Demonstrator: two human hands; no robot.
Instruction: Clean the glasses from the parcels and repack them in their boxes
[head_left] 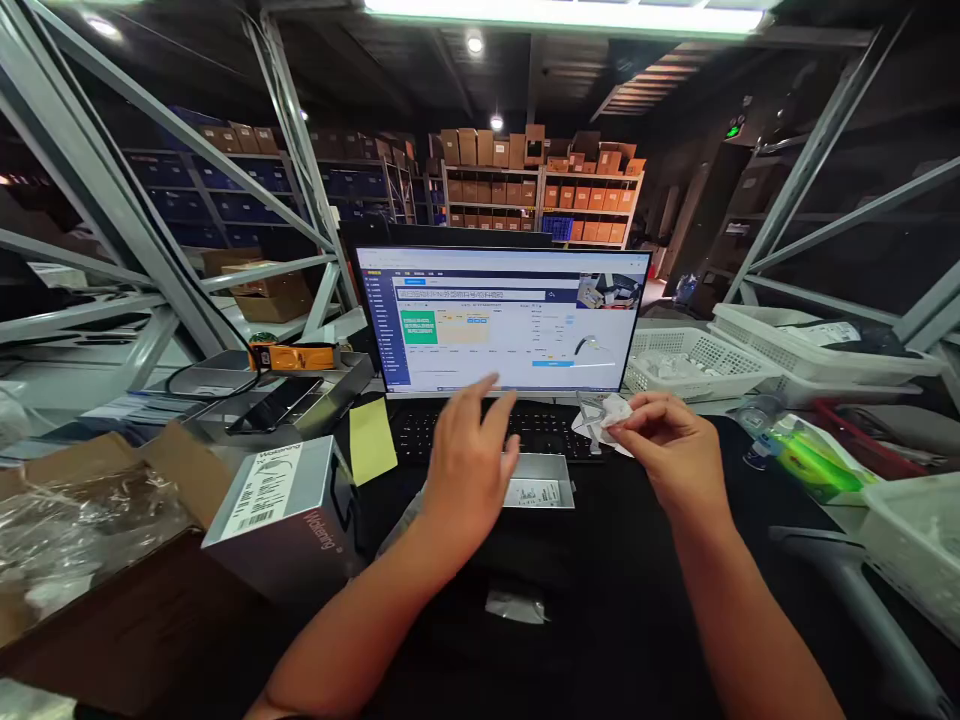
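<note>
My left hand (472, 460) hovers open over the black keyboard (480, 432), its fingers spread and slightly blurred, just above a small grey metal tray (541, 488) with a label in it. My right hand (667, 445) is closed on a small crumpled clear plastic packet (600, 415) at the keyboard's right end. Behind the keyboard stands a monitor (502, 320) with a software page on it. A small silvery packet (516, 606) lies on the black desk mat (600, 560) between my forearms.
A grey labelled box (289, 505) and an open cardboard box with plastic wrap (90, 530) sit at the left. A yellow sticky note (371, 440) hangs by a metal stand. White baskets (697, 365) and a green packet (814, 465) lie right. Shelving with cartons fills the background.
</note>
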